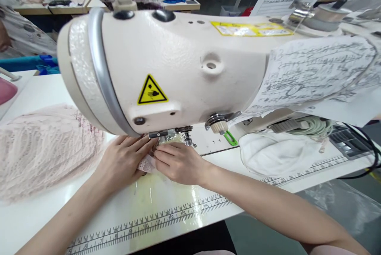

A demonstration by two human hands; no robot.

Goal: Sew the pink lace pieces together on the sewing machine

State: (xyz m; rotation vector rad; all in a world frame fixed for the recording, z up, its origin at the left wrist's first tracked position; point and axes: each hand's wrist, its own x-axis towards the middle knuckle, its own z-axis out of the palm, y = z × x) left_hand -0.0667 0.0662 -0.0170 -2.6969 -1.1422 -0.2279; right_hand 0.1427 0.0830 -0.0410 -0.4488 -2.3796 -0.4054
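Under the head of a white sewing machine (178,64), both hands are at a small piece of pale pink lace fabric (146,164). My left hand (123,161) lies over the fabric's left side, its fingers stretched flat towards the needle area. From the right, my right hand (180,163) has its fingers bent and closed on the fabric's edge. The fingertips of both hands nearly meet beside the presser foot area, which the machine head and fingers partly hide. A larger heap of pink lace (50,147) spreads over the table left of my left hand.
A white cloth bundle (276,153) lies right of the machine, near a coil of pale cord (312,126). A printed ruler strip (154,223) runs along the table's front edge. Handwritten paper (315,72) covers the machine arm. A green loop (230,138) hangs below the tension knob (218,124).
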